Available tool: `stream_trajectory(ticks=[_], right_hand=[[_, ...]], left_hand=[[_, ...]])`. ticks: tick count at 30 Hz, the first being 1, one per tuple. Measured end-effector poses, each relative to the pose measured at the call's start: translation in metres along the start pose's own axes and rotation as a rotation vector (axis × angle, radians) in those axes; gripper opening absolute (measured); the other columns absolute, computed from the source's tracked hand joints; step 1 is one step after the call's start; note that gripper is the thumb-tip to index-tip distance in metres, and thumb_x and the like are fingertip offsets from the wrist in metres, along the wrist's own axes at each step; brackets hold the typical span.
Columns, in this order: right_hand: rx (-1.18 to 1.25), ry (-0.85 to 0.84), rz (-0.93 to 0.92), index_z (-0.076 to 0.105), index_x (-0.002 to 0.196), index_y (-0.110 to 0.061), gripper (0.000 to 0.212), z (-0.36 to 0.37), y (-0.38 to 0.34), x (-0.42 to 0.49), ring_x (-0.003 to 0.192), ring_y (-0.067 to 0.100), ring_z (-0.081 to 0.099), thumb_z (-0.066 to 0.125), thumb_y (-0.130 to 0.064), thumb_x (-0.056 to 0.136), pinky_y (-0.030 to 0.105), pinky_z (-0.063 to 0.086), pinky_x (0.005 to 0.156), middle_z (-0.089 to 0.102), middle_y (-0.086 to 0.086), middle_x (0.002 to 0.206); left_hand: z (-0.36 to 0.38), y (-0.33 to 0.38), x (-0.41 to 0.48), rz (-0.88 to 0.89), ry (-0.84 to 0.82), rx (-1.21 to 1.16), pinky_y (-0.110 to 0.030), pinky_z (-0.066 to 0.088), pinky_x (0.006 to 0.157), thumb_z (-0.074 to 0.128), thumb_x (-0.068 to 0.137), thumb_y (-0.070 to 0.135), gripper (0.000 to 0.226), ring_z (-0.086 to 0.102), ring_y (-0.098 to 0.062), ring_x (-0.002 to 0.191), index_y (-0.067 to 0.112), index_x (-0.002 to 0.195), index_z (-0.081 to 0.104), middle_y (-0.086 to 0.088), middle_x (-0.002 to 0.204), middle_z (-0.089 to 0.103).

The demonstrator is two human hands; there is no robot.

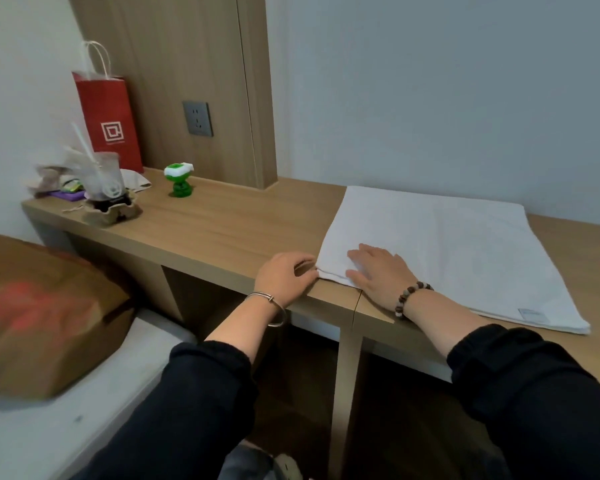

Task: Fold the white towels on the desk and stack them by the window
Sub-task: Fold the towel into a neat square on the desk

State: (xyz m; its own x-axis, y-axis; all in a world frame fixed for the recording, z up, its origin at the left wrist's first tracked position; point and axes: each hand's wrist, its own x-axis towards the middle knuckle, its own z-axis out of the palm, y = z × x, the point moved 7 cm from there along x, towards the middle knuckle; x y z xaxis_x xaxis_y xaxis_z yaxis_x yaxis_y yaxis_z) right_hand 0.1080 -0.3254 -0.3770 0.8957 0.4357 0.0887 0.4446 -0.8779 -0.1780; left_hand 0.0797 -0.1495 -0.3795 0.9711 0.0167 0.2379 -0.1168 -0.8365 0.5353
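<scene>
A white towel (458,251) lies folded flat on the right half of the wooden desk (229,223), with a small label at its near right corner. My right hand (378,271) lies flat on the towel's near left corner, fingers spread. My left hand (284,275) rests at the desk's front edge just left of that corner, and its fingertips pinch the towel's edge. No window is in view.
At the desk's far left stand a red paper bag (110,119), a plastic cup with a straw in a cardboard holder (106,188) and a small green bottle (179,180). A brown paper bag (45,313) lies on the bed at left. A wall socket (197,118) is behind.
</scene>
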Motion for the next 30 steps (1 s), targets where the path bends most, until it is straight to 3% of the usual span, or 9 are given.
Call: stream_trajectory(ticks=[4, 8, 10, 13, 16, 18, 21, 24, 30], right_hand=[[0.125, 0.082, -0.067, 0.055, 0.129, -0.027, 0.038, -0.011, -0.011, -0.002, 0.116, 0.016, 0.044, 0.051, -0.042, 0.094, 0.03, 0.037, 0.095, 0.052, -0.002, 0.128], [-0.213, 0.129, -0.219, 0.054, 0.121, -0.022, 0.029, -0.017, -0.039, 0.0, 0.095, 0.019, 0.052, 0.039, -0.031, 0.098, 0.029, 0.04, 0.071, 0.06, 0.002, 0.105], [-0.24, 0.178, -0.224, 0.05, 0.124, -0.019, 0.03, -0.019, -0.044, 0.0, 0.091, 0.022, 0.054, 0.037, -0.02, 0.098, 0.029, 0.037, 0.065, 0.062, 0.004, 0.1], [-0.136, 0.244, -0.106, 0.063, 0.115, -0.018, 0.031, -0.024, -0.034, 0.0, 0.094, 0.023, 0.058, 0.037, -0.018, 0.098, 0.033, 0.047, 0.074, 0.066, 0.004, 0.1], [0.164, 0.379, -0.001, 0.072, 0.101, -0.011, 0.027, -0.04, -0.02, -0.004, 0.093, 0.025, 0.061, 0.046, -0.018, 0.097, 0.035, 0.049, 0.079, 0.07, 0.005, 0.098], [0.086, 0.436, -0.081, 0.072, 0.1, -0.009, 0.025, -0.047, -0.025, -0.009, 0.093, 0.026, 0.06, 0.048, -0.015, 0.096, 0.036, 0.049, 0.078, 0.07, 0.007, 0.098], [-0.185, 0.222, -0.229, 0.066, 0.109, -0.015, 0.027, -0.029, -0.04, -0.012, 0.096, 0.023, 0.058, 0.042, -0.02, 0.098, 0.036, 0.05, 0.079, 0.067, 0.005, 0.103], [-0.232, 0.156, -0.27, 0.063, 0.115, -0.019, 0.028, -0.02, -0.043, -0.013, 0.097, 0.02, 0.058, 0.04, -0.024, 0.1, 0.031, 0.049, 0.08, 0.066, 0.002, 0.106], [-0.289, 0.159, -0.38, 0.06, 0.124, -0.026, 0.032, -0.011, -0.045, -0.012, 0.103, 0.019, 0.056, 0.046, -0.018, 0.097, 0.029, 0.045, 0.077, 0.065, -0.002, 0.114]], left_hand=[[0.001, -0.001, 0.005, 0.071, -0.067, 0.089, -0.031, 0.039, 0.098, 0.058, 0.088, 0.044, 0.036, 0.044, -0.011, 0.124, 0.031, 0.121, 0.062, 0.013, 0.134, 0.054], [0.0, 0.002, 0.008, 0.13, -0.1, 0.052, -0.029, 0.038, 0.097, 0.06, 0.087, 0.04, 0.041, 0.045, -0.012, 0.123, 0.032, 0.128, 0.058, 0.013, 0.133, 0.055], [0.003, 0.002, 0.008, 0.143, -0.104, 0.1, -0.03, 0.034, 0.101, 0.056, 0.09, 0.041, 0.042, 0.042, -0.011, 0.127, 0.033, 0.131, 0.054, 0.014, 0.138, 0.05], [0.008, 0.0, 0.009, 0.159, -0.107, 0.128, -0.03, 0.03, 0.103, 0.052, 0.092, 0.044, 0.034, 0.037, -0.008, 0.129, 0.043, 0.126, 0.056, 0.017, 0.14, 0.047], [0.008, -0.002, 0.009, 0.142, -0.096, 0.116, -0.033, 0.032, 0.103, 0.051, 0.091, 0.046, 0.031, 0.037, -0.006, 0.128, 0.046, 0.122, 0.058, 0.018, 0.138, 0.048], [0.007, -0.002, 0.009, 0.139, -0.085, 0.103, -0.032, 0.033, 0.102, 0.052, 0.091, 0.046, 0.031, 0.037, -0.006, 0.127, 0.046, 0.12, 0.059, 0.018, 0.137, 0.049], [0.007, 0.0, 0.009, 0.154, -0.093, 0.064, -0.025, 0.034, 0.096, 0.054, 0.091, 0.042, 0.03, 0.04, -0.005, 0.127, 0.041, 0.12, 0.062, 0.017, 0.137, 0.05], [0.005, 0.0, 0.008, 0.156, -0.115, -0.016, -0.019, 0.031, 0.088, 0.057, 0.09, 0.037, 0.027, 0.043, -0.003, 0.125, 0.037, 0.115, 0.066, 0.018, 0.136, 0.052], [0.002, -0.001, 0.006, 0.107, -0.11, -0.101, -0.015, 0.031, 0.089, 0.062, 0.088, 0.031, 0.028, 0.048, -0.006, 0.123, 0.03, 0.116, 0.067, 0.013, 0.132, 0.056]])
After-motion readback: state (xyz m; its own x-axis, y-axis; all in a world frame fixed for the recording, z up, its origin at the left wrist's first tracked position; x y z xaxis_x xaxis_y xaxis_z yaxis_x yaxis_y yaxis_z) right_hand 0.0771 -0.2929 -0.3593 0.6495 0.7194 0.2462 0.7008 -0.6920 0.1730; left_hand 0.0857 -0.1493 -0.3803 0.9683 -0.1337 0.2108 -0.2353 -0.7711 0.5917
